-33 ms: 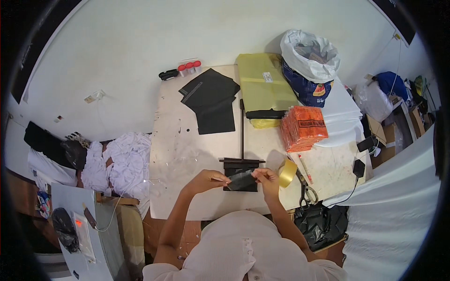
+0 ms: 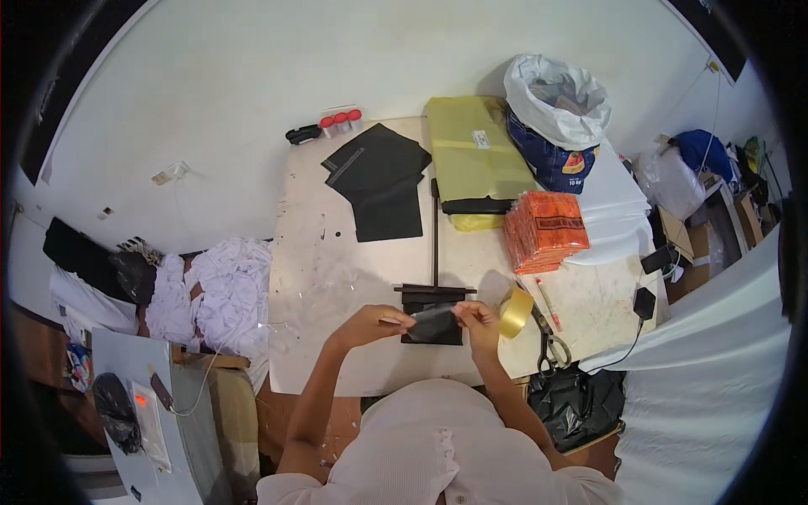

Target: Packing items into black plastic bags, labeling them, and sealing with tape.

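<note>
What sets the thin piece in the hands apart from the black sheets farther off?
The thin piece is held by the left hand and right hand; the black sheets lie flat, overlapping. The thin piece looks smaller and shinier than the black sheets. Both look dark.

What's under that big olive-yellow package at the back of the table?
Black material and brighter yellow material peek out at the near edge of the olive-yellow package; whatever else lies underneath is covered.

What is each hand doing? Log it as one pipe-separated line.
left hand: pinches film, left end | right hand: pinches right end | beneath: black bundle | right of right hand: tape, scissors
</note>
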The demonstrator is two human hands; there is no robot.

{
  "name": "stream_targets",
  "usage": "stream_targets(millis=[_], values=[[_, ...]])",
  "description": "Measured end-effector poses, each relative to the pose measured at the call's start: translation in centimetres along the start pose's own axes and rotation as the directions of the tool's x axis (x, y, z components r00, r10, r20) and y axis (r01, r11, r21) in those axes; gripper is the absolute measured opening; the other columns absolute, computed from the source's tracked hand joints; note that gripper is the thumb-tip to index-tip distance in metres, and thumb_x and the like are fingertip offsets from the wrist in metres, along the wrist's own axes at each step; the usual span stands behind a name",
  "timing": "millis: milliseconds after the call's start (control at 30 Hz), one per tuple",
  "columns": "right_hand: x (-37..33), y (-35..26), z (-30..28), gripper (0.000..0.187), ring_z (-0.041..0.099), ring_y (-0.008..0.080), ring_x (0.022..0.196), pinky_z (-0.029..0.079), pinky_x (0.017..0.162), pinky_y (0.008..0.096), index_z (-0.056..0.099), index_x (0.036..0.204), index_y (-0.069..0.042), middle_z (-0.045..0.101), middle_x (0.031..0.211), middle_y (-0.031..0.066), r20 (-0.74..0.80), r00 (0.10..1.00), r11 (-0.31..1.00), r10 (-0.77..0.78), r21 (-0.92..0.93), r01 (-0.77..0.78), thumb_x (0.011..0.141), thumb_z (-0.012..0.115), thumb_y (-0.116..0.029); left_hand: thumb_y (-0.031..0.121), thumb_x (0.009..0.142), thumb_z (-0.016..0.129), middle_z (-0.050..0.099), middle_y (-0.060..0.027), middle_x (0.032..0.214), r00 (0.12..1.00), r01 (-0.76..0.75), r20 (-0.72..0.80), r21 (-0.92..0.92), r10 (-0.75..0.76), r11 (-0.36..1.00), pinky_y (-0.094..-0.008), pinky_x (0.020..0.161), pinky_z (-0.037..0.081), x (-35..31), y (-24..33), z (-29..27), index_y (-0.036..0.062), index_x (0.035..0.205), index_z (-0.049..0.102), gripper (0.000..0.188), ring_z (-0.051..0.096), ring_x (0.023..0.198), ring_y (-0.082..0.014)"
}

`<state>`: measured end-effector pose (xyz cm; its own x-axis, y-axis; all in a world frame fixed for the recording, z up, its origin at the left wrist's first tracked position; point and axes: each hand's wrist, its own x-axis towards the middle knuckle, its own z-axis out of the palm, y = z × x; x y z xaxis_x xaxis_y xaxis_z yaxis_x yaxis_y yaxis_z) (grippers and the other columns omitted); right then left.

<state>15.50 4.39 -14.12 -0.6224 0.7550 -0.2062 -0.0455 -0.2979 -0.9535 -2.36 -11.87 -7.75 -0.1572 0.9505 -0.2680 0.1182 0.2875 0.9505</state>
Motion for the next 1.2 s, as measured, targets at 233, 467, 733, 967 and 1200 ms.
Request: stream_targets(millis=[233, 467, 733, 967, 1200], values=[[1.7, 2.3, 1.0, 0.014, 0.048, 0.0037, 0.064, 0.038, 0.061, 0.0168, 0.059, 0.090, -0.003, 0.055, 0.073, -0.0017, -0.094, 0.965, 0.968, -0.245, -0.083, 0.238, 0.078, 0.066, -0.006, 0.014, 0.082, 0.064, 0.062, -0.0055, 0.089, 0.946, -0.063, -0.322, -0.046, 0.045, 0.997, -0.0261, 0.080, 0.048, 2.4, -2.9, 1.0, -0.0008, 0.098, 0.059, 0.022, 0.060, 0.084, -0.0133], [1.6, 1.3, 1.9, 0.030, 0.040, 0.0029, 0.062, 0.033, 0.057, 0.0170, 0.045, 0.100, -0.005, 0.046, 0.070, -0.0036, -0.106, 0.929, 0.908, -0.354, -0.278, 0.314, 0.077, 0.063, 0.000, 0.012, 0.079, 0.067, 0.060, -0.0060, 0.083, 0.874, 0.092, -0.416, -0.361, -0.249, 0.928, -0.0249, 0.074, 0.048, 4.3, -5.6, 2.0, 0.0007, 0.093, 0.057, 0.020, 0.059, 0.078, -0.0121], [2.2, 1.9, 1.3, 0.017, 0.036, 0.0044, 0.062, 0.032, 0.057, 0.0179, 0.046, 0.088, -0.007, 0.042, 0.072, -0.0035, -0.138, 0.900, 0.869, -0.414, -0.354, 0.346, 0.080, 0.062, -0.004, -0.005, 0.078, 0.061, 0.057, -0.0043, 0.084, 0.965, 0.005, -0.244, -0.358, -0.099, 0.934, -0.0246, 0.077, 0.046, 3.7, -4.4, 1.7, 0.0075, 0.130, 0.036, 0.059, 0.056, 0.082, -0.0120], [2.3, 2.1, 1.6, 0.016, 0.036, 0.0051, 0.064, 0.033, 0.058, 0.0183, 0.046, 0.088, -0.006, 0.041, 0.075, -0.0026, -0.148, 0.901, 0.872, -0.409, -0.356, 0.337, 0.082, 0.059, -0.003, -0.001, 0.081, 0.058, 0.055, -0.0045, 0.089, 0.984, -0.039, -0.171, -0.457, -0.045, 0.888, -0.0259, 0.079, 0.046, 3.8, -4.3, 1.6, 0.0084, 0.133, 0.035, 0.057, 0.055, 0.086, -0.0124], [2.1, 2.1, 1.8, 0.015, 0.036, 0.0067, 0.065, 0.034, 0.060, 0.0193, 0.044, 0.087, -0.006, 0.041, 0.076, -0.0012, -0.101, 0.884, 0.832, -0.456, -0.402, 0.383, 0.083, 0.058, -0.004, 0.003, 0.079, 0.062, 0.058, -0.0067, 0.091, 0.920, -0.041, -0.386, -0.283, -0.074, 0.958, -0.0253, 0.071, 0.048, 4.3, -6.7, 2.4, 0.0040, 0.131, 0.037, 0.057, 0.057, 0.075, -0.0125]])
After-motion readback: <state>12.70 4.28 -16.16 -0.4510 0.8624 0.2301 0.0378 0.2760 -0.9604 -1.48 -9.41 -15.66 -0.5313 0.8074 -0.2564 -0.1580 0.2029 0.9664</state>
